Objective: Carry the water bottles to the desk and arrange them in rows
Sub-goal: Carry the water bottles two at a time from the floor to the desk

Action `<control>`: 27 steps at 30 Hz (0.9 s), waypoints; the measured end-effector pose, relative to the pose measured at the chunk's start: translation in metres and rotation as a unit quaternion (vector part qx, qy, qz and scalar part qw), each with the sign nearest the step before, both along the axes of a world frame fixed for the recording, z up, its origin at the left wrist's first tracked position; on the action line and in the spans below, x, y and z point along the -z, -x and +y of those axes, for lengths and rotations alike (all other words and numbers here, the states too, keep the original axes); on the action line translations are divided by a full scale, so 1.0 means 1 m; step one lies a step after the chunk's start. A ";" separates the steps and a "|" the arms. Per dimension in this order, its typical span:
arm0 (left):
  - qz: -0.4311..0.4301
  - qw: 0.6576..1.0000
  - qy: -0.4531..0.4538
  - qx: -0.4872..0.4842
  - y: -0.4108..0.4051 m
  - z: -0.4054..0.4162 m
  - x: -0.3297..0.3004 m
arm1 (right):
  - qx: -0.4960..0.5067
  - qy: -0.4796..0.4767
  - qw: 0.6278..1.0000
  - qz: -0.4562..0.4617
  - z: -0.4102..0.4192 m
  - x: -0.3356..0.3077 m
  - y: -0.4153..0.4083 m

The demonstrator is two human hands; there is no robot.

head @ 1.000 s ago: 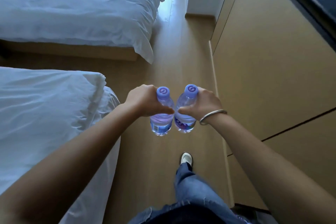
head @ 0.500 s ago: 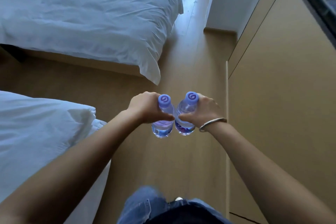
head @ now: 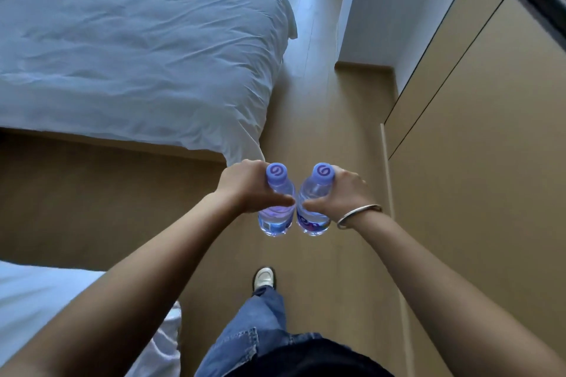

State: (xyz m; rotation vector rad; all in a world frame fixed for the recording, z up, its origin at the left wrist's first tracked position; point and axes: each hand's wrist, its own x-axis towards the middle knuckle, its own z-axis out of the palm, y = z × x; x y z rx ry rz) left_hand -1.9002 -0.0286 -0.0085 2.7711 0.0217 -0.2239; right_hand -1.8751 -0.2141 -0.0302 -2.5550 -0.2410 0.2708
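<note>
Since a moment ago I've walked further down the aisle past the bed (head: 137,49). Left hand (head: 245,188) grips one water bottle (head: 275,208), right hand (head: 340,193) the other (head: 312,211). I'm mid-carry; no table visible yet, so keep walking.

I see both arms out over the wood floor (head: 321,119). Left hand (head: 245,187) wraps one water bottle (head: 275,208), right hand (head: 340,193) wraps a second bottle (head: 312,211); lilac caps tilted apart, bodies touching low down. Silver bangle (head: 358,215) on right wrist. White bed (head: 137,49) at 10 o'clock, another bed corner (head: 36,300) at 8. Tan cabinet panels (head: 474,177) at 3. Shoe (head: 264,278) at 6.
</note>
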 end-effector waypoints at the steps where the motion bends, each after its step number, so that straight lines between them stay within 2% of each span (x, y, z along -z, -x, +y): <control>1: 0.001 1.000 0.005 0.002 -0.019 0.010 -0.001 | 0.008 -0.001 1.000 0.001 0.010 -0.001 -0.017; 7: -0.008 1.000 0.009 0.020 -0.121 0.061 -0.006 | 0.046 -0.015 0.999 -0.022 0.060 -0.009 -0.100; 13: -0.014 1.000 0.017 0.014 -0.188 0.083 0.000 | 0.065 -0.017 0.998 -0.017 0.079 -0.011 -0.166; 21: 0.008 0.999 0.030 0.016 -0.285 0.091 0.015 | 0.046 -0.017 0.999 0.005 0.087 -0.003 -0.268; 27: 0.017 1.000 0.016 -0.008 -0.401 0.079 0.016 | 0.021 -0.008 1.000 0.017 0.079 0.002 -0.378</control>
